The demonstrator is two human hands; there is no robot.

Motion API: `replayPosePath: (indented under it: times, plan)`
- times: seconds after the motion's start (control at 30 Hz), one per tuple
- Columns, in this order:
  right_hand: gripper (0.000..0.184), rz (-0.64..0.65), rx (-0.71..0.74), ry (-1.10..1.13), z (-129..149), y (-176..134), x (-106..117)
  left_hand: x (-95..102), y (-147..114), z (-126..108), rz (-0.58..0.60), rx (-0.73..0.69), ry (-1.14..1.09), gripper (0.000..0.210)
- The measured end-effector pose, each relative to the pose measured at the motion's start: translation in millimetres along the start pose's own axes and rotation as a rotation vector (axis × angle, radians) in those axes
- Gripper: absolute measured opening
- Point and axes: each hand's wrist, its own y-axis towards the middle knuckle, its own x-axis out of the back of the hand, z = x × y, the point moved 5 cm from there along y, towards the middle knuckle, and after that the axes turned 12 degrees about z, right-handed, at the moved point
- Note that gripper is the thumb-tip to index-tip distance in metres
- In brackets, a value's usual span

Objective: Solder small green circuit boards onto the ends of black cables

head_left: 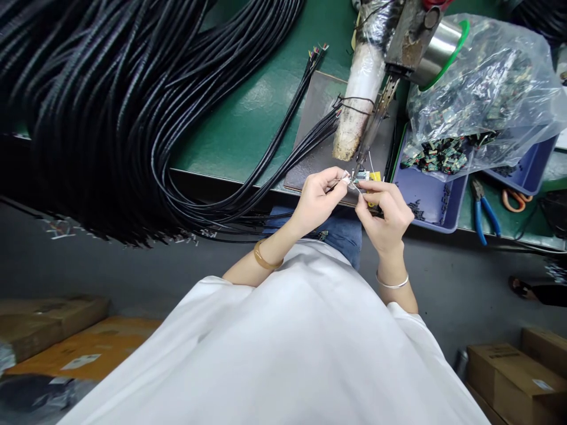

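At the worktop's (pixel 230 130) near edge, the person's hands meet over the near edge of a dark mat (pixel 319 118). The left hand's (pixel 321 198) thumb and forefinger are pinched together on a small pale piece (pixel 346 177); its exact kind is too small to tell. The right hand's (pixel 384 209) thumb and forefinger are closed on a thin strand (pixel 359 189) that runs toward the piece. The piece sits between the two sets of fingertips, at the tip of a downward-slanting iron (pixel 374 127); whether they touch cannot be told. A yellow bit (pixel 375 176) is just beside the right fingertips.

Black cables (pixel 110 118) sweep over the worktop's left part and hang past its near edge, some ends lying on the mat. Right of the mat, a purple tray (pixel 456 206) holds small boards (pixel 438 158), partly under a clear bag (pixel 500 77). Blue pliers (pixel 482 212) overhang the near edge; orange-handled scissors (pixel 516 199) lie farther right.
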Motion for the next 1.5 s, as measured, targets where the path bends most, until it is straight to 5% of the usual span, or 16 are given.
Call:
replayPosePath:
  times: [0.37, 0.63, 1.17, 1.5]
  plan:
    - [0.018, 0.044, 0.073, -0.044, 5, -4, -2, -0.3, -4, 2, 0.031, 0.069, -0.06, 0.03]
    - [0.015, 0.022, -0.174, 0.215, -6, 0, -1, -3.7, -6, 10, 0.088, 0.14, -0.237, 0.032]
    - [0.016, 0.024, -0.105, 0.164, -5, 4, 1, 0.8, -1, 4, 0.05, 0.071, -0.11, 0.03]
    - [0.017, 0.03, -0.072, 0.133, -7, 6, 1, -0.3, 5, 6, 0.046, 0.13, -0.242, 0.025]
